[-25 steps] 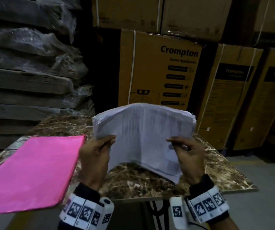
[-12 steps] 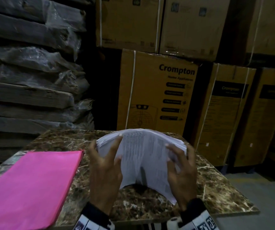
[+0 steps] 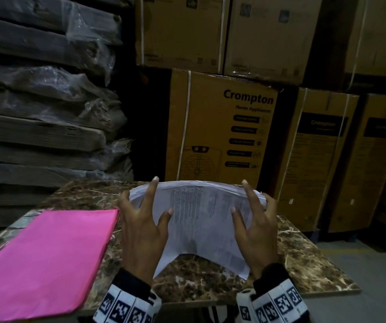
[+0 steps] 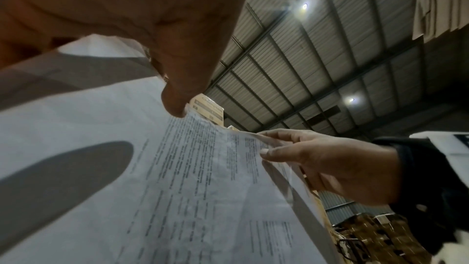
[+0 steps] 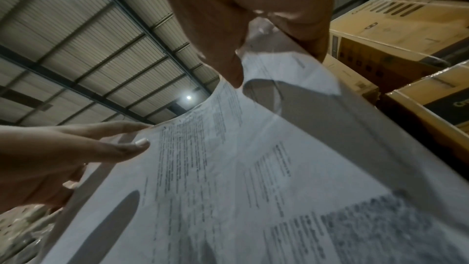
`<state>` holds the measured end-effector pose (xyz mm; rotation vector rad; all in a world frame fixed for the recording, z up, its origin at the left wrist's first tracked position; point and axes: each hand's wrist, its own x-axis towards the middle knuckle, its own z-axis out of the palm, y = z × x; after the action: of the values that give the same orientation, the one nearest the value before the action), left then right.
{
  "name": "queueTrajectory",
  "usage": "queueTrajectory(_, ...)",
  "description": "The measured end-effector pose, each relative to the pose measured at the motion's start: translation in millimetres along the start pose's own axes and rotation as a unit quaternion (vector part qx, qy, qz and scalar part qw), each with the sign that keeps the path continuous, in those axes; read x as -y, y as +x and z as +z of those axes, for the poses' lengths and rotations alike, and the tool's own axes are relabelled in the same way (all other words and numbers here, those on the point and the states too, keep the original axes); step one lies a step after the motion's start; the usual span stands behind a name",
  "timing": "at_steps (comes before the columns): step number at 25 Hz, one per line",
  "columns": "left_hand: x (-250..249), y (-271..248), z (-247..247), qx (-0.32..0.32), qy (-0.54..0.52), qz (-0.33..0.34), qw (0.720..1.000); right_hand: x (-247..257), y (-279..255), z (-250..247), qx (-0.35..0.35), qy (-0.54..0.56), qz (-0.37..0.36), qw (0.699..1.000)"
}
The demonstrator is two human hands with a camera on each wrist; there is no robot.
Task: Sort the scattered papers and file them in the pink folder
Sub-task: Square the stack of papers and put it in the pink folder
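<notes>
A stack of printed white papers (image 3: 201,213) stands upright and bowed over the marble table (image 3: 303,264), held between both hands. My left hand (image 3: 140,229) holds its left side, thumb on the front sheet, index fingertip at the top edge. On the right side my right hand (image 3: 257,231) does the same. The left wrist view shows the papers (image 4: 177,188) pinched by the right hand (image 4: 330,164), thumb in front and fingers behind. The right wrist view shows the papers (image 5: 253,168) and the left hand (image 5: 63,158) likewise. The closed pink folder (image 3: 47,257) lies flat to the left.
Brown cardboard appliance boxes (image 3: 222,127) are stacked close behind and to the right of the table. Plastic-wrapped flat packs (image 3: 43,108) are piled at the back left. Grey floor (image 3: 361,276) shows beyond the table's right edge.
The paper stack has come down from mid-air toward the table. Both hands have shifted up its sides and their fingers have spread.
</notes>
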<state>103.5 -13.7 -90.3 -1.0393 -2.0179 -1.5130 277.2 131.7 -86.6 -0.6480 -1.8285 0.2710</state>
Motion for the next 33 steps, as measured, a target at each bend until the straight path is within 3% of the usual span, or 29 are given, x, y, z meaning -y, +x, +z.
queueTrajectory(8,13,5,-6,0.026,-0.010,-0.012,1.000,5,5,-3,0.019,0.001,0.013,1.000)
queueTrajectory(10,17,0,-6,0.034,-0.033,-0.002,0.999,6,2,-1,0.040,0.032,0.019,0.999)
queueTrajectory(15,23,-12,-2,0.025,-0.084,0.049,0.995,-12,-12,1,0.036,0.110,-0.053,0.992)
queueTrajectory(18,28,-18,1,0.054,-0.077,0.073,0.993,-20,-12,1,0.078,0.193,-0.002,0.978)
queueTrajectory(23,40,-23,-1,0.066,-0.164,-0.024,0.984,-31,-15,3,0.112,0.284,0.077,0.949)
queueTrajectory(28,49,-19,-9,0.091,-0.296,-0.151,0.939,-35,-14,11,0.095,0.273,0.100,0.952)
queueTrajectory(33,31,-15,-9,0.111,-0.242,-0.121,0.956,-34,-14,15,0.089,0.268,0.098,0.954)
